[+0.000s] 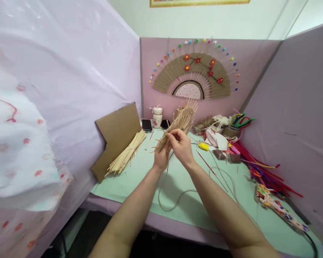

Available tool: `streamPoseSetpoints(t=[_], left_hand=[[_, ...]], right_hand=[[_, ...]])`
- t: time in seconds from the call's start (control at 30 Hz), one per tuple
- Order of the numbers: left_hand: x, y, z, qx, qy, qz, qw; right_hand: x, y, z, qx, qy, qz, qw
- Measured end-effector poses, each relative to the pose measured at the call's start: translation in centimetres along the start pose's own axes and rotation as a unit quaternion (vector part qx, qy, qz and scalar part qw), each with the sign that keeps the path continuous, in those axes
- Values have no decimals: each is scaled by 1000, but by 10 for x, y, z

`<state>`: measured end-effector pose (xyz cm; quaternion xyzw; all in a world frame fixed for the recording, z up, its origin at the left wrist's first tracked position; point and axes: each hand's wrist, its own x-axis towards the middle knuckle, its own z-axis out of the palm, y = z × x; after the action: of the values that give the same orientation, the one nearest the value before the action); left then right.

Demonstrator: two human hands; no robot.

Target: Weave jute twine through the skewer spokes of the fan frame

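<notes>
A partly woven fan of thin wooden sticks and brown jute twine (180, 120) is held up above the middle of the table, tilted, its stick ends poking out on several sides. My left hand (162, 157) grips it from below at its lower end, the fingers partly hidden behind the weave. Thumb and forefinger of my right hand (181, 145) are pinched together at the near edge of the weave, seemingly on the twine; the exact spot is small. From between my hands a loose length of twine (174, 208) hangs down and loops over the green tabletop (140, 186).
A bundle of sticks (127, 152) leans by cardboard (121, 125) at left. At right lie pipe cleaners (261, 166), a yellow-handled tool (204, 146) and a patterned glue gun (281, 208) with a cord. A finished fan (172, 75) hangs on the back panel; a white bottle (157, 118) stands below.
</notes>
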<state>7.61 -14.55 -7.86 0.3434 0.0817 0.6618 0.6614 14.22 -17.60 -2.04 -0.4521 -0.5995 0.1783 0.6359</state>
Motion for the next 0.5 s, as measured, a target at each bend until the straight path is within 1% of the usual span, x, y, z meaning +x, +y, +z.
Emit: streamPoseSetpoints(t=[0.13,0.27,0.37,0.5], left_hand=[[-4,16,-3,37,-12,12,999],[-8,29,-11,73,-20,59,995],[-9,32,-14,62,-31,67,995],[-9,32,-13,43,-22,54,997]], right_hand=[[6,0,5,3,-4,1,1000],[10,-1,9,30,-18,10,999],[10,-3,8,31,-29,8,999],[7,-10,1,-9,-20,-3,1000]])
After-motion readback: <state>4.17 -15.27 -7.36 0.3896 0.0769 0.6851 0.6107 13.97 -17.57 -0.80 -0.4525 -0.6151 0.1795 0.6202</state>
